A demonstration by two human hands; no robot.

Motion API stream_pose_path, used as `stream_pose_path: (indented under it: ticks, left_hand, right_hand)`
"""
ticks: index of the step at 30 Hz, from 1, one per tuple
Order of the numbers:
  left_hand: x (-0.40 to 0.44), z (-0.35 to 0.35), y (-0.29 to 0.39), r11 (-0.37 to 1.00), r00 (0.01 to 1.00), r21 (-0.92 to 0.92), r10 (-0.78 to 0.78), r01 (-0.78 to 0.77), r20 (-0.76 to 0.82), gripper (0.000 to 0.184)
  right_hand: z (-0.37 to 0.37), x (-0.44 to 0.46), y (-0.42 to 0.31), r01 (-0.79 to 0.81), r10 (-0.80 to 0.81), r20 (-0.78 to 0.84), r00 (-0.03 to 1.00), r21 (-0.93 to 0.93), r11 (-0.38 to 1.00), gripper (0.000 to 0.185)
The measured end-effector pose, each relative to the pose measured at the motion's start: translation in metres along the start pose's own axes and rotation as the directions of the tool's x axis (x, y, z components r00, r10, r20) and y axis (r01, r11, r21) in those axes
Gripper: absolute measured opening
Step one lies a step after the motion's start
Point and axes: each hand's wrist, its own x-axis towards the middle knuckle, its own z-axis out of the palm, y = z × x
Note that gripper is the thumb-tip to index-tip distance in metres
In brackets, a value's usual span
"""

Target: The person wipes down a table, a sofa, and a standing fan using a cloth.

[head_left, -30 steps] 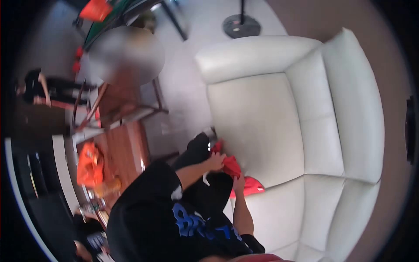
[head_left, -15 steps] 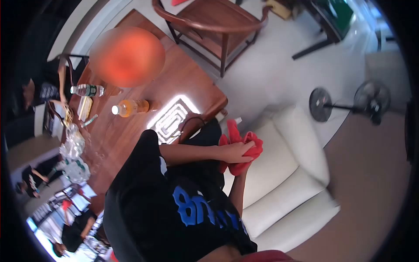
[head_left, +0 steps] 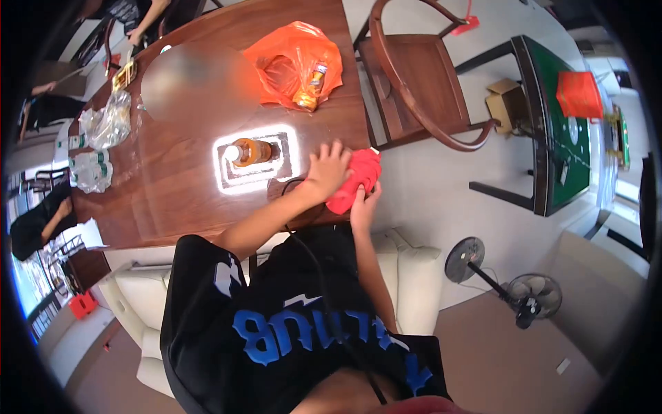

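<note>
A bunched red cloth (head_left: 358, 181), with a small white tab at its upper end, is at the right front corner of the wooden table (head_left: 172, 214). My left hand (head_left: 329, 171) lies against its left side, fingers spread and stretched out. From below and the right, my right hand (head_left: 365, 205) grips the cloth, with the thumb on its near face and some fingers hidden. A dark cord (head_left: 303, 238) runs from near my left wrist down over my shirt. Left of my hands, an orange drink bottle (head_left: 252, 152) is on the table.
An orange plastic bag (head_left: 296, 58) with a snack packet lies at the table's far side. Plastic-wrapped bottles (head_left: 91, 171) are at the left. A wooden chair (head_left: 420, 83), a green-topped table (head_left: 562, 152) and a fan (head_left: 527, 297) stand to the right. Other people are at the far left.
My view has turned toward the table. Both hands have moved with the red cloth from over the sofa to the table corner. My left hand's fingers have spread from their hold.
</note>
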Motion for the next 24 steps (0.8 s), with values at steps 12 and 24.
stream_pose_path:
  ticks: [12, 24]
  left_hand:
    - [0.129, -0.104, -0.098, 0.894, 0.951, 0.340, -0.308, 0.292, -0.006, 0.059]
    - [0.114, -0.081, -0.159, 0.739, 0.996, 0.669, 0.072, -0.083, 0.044, 0.031]
  right_hand:
    - [0.022, 0.000, -0.025, 0.564, -0.418, 0.390, 0.821, -0.670, 0.483, 0.080]
    - [0.020, 0.002, -0.017, 0.584, -0.441, 0.388, 0.810, -0.613, 0.533, 0.078]
